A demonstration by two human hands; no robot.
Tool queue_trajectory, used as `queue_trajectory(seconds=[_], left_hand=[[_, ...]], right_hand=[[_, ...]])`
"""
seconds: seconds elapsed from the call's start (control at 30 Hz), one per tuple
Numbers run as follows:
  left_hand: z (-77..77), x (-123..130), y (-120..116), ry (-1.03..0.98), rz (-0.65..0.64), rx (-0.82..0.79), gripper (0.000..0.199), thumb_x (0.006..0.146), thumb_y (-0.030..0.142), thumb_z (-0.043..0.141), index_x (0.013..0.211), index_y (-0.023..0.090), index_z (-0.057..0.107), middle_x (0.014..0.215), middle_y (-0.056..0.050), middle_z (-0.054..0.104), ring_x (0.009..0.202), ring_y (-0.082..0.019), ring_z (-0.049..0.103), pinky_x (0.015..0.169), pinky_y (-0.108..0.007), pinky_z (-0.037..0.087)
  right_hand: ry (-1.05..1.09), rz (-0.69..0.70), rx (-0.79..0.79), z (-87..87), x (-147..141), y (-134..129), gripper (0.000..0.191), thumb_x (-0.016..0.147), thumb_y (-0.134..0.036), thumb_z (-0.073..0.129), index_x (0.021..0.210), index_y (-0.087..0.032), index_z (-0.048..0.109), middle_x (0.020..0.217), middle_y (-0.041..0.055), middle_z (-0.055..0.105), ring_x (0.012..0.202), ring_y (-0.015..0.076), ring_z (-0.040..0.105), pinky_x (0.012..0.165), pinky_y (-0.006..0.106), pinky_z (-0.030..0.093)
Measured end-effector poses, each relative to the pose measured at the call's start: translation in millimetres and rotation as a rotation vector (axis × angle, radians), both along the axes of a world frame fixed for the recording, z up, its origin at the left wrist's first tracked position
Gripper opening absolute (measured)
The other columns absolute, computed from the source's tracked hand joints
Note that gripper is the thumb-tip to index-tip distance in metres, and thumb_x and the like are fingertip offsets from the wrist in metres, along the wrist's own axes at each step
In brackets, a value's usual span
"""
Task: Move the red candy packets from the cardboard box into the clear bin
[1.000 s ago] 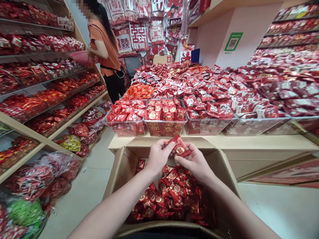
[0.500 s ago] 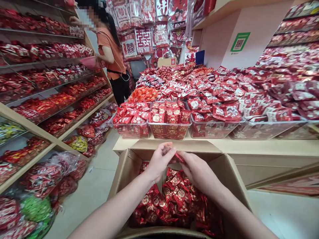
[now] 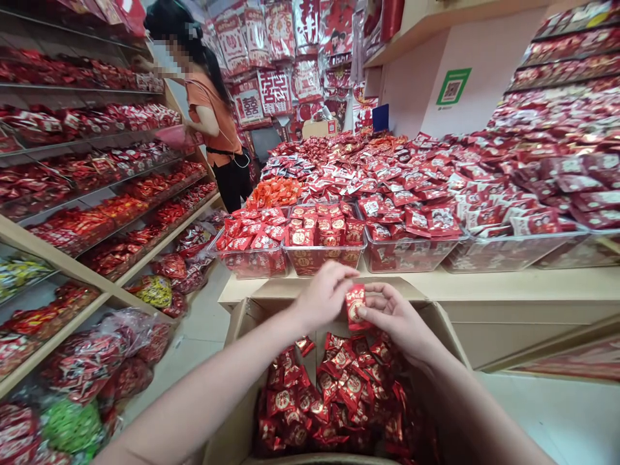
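Observation:
My right hand [image 3: 394, 318] pinches a small red wrapped candy [image 3: 356, 307] between thumb and fingers, its gold round print facing me. Just left of it is my left hand [image 3: 328, 292], slightly blurred, its fingers loosely bent and reaching toward the candy's top, with nothing visible in them. Both hands are over an open cardboard box [image 3: 242, 339]. Inside, a heap of red wrapped candies [image 3: 339, 387] with gold print covers much of the bottom.
Beyond the box, a clear plastic bin [image 3: 323, 258] of similar packets stands among several others on a wooden counter [image 3: 300, 287]. Shelves [image 3: 92, 139] of red packets line the left side, with filled plastic bags [image 3: 82, 349] below. A person [image 3: 213, 123] in an orange top stands by them.
My left hand has shifted up and its fingers have come away from the pinch. My right hand has turned the candy upright, face toward me. The view has tilted slightly.

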State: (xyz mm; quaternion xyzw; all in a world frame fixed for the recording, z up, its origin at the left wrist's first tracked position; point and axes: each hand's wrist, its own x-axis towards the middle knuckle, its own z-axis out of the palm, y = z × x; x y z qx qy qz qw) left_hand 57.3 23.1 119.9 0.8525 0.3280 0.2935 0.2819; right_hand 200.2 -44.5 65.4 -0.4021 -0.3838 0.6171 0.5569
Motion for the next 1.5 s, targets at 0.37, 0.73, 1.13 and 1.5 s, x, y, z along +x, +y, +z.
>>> queue_trajectory(seconds=[0.37,0.73,1.13,1.5], left_hand=[[36.8,-8,108,0.794,0.098,0.332,0.023,0.074,0.027,0.045,0.084,0.023,0.066,0.081,-0.003,0.063,0.074,-0.017,0.055,0.066,-0.024,0.037],[45.6,6,105,0.958,-0.014,0.29,0.025,0.071,0.027,0.042,0.065,0.019,0.065,0.066,-0.003,0.063,0.057,-0.014,0.052,0.054,-0.023,0.033],[43.9,-5,107,0.936,0.015,0.284,0.036,0.076,0.042,0.035,0.075,0.022,0.065,0.072,-0.002,0.064,0.059,-0.014,0.053,0.052,-0.022,0.032],[36.6,16,96,0.82,-0.205,0.553,0.034,0.079,0.033,0.036,0.072,0.019,0.066,0.076,-0.007,0.064,0.078,-0.019,0.055,0.069,-0.027,0.037]], right_hand=[[0.083,-0.223,-0.115,2.0,11,5,0.038,0.061,-0.029,0.069,0.091,-0.019,0.05,0.078,0.0016,0.063,0.062,0.0116,0.058,0.049,0.02,0.042],[0.065,-0.216,-0.125,2.6,11,5,0.036,0.06,-0.03,0.069,0.089,-0.019,0.05,0.077,0.0014,0.062,0.062,0.0124,0.058,0.046,0.021,0.042],[-0.081,-0.219,-0.046,-6.9,12,6,0.031,0.064,-0.032,0.065,0.089,-0.019,0.053,0.072,-0.0011,0.059,0.05,0.0057,0.047,0.037,0.016,0.028],[-0.091,-0.248,-0.08,-8.0,13,4,0.031,0.063,-0.034,0.065,0.087,-0.02,0.051,0.072,-0.0009,0.06,0.057,0.0105,0.053,0.042,0.018,0.034]])
